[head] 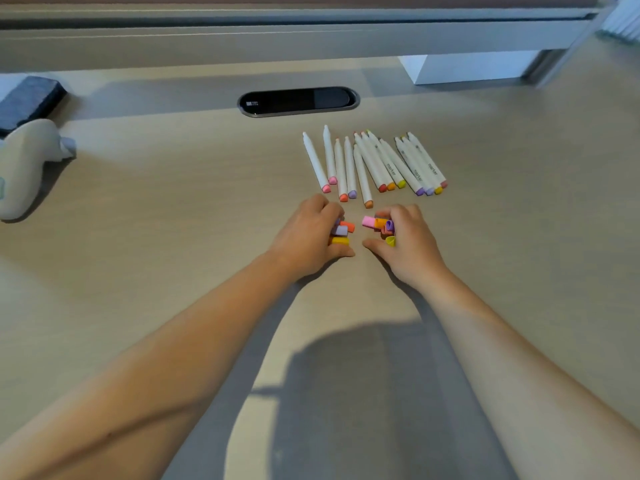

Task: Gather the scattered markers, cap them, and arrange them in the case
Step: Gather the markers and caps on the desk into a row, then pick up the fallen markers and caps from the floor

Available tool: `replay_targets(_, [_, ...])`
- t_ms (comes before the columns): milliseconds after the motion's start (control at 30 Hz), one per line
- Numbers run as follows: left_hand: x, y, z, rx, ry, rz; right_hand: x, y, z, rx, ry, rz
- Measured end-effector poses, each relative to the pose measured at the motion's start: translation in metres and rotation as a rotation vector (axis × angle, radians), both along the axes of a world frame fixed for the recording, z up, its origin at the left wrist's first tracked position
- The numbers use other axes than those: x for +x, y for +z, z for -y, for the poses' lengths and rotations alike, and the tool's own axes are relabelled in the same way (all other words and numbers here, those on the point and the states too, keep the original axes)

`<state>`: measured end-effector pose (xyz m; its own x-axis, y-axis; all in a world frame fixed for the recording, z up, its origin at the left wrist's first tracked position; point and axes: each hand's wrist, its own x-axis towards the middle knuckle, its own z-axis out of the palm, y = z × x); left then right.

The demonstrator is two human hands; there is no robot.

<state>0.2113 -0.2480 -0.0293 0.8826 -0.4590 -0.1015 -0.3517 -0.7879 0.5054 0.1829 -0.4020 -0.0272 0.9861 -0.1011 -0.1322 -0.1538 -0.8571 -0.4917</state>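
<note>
The pale wood worktop (pixel 173 209) has open room along its left and near edges, with a row of white markers (pixel 372 164) lying side by side (coloured ends toward the near edge) past the middle, toward the far edge. Just nearer, the left hand (pixel 310 237) has its grip curled round orange, lilac and yellow caps (pixel 341 232), and the right hand (pixel 405 242) grasps a second cluster (pixel 381 226); the thumbs rest on the worktop, close but apart.

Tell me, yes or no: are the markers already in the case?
No. The markers lie in a loose row on the desk, beyond both hands, and no case holds them.
</note>
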Motion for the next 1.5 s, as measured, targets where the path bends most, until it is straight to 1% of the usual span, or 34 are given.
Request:
replay_targets(67, [-0.002, 0.0, -0.002, 0.038, 0.001, 0.01, -0.002, 0.0, 0.001, -0.041, 0.019, -0.005])
replay_targets(200, [-0.006, 0.001, -0.006, 0.182, -0.008, 0.079, -0.008, 0.005, 0.001, -0.124, 0.058, -0.029])
replay_targets(300, [-0.01, 0.002, -0.008, 0.232, 0.006, 0.097, -0.012, 0.008, 0.001, -0.152, 0.115, -0.052])
replay_targets(400, [-0.014, 0.005, -0.011, 0.253, 0.002, 0.075, -0.015, 0.011, 0.002, -0.132, 0.125, -0.071])
replay_targets(467, [-0.015, 0.01, -0.016, 0.228, 0.007, 0.052, -0.017, 0.015, 0.002, -0.137, 0.122, -0.075])
replay_targets(567, [-0.015, 0.02, -0.028, 0.207, 0.013, 0.013, -0.017, 0.024, 0.001, -0.173, 0.125, -0.025])
replay_targets(667, [-0.016, 0.033, -0.048, 0.278, 0.028, -0.008, -0.012, 0.039, -0.008, -0.209, 0.169, 0.031])
replay_targets(800, [-0.027, 0.055, -0.094, 0.414, 0.11, -0.03, 0.0, 0.063, -0.044, -0.235, 0.312, 0.044])
replay_targets(1000, [-0.083, 0.093, -0.188, 0.53, 0.359, -0.028, 0.004, 0.099, -0.139, -0.28, 0.587, 0.012])
replay_targets(1167, [-0.159, 0.127, -0.269, 0.566, 0.623, -0.053, -0.02, 0.132, -0.239, -0.291, 0.835, 0.045])
replay_targets(1333, [-0.257, 0.15, -0.344, 0.57, 0.898, -0.073, -0.074, 0.156, -0.34, -0.291, 1.067, 0.124])
replay_targets(1500, [-0.373, 0.159, -0.404, 0.567, 1.122, -0.106, -0.16, 0.17, -0.434, -0.278, 1.309, 0.183])
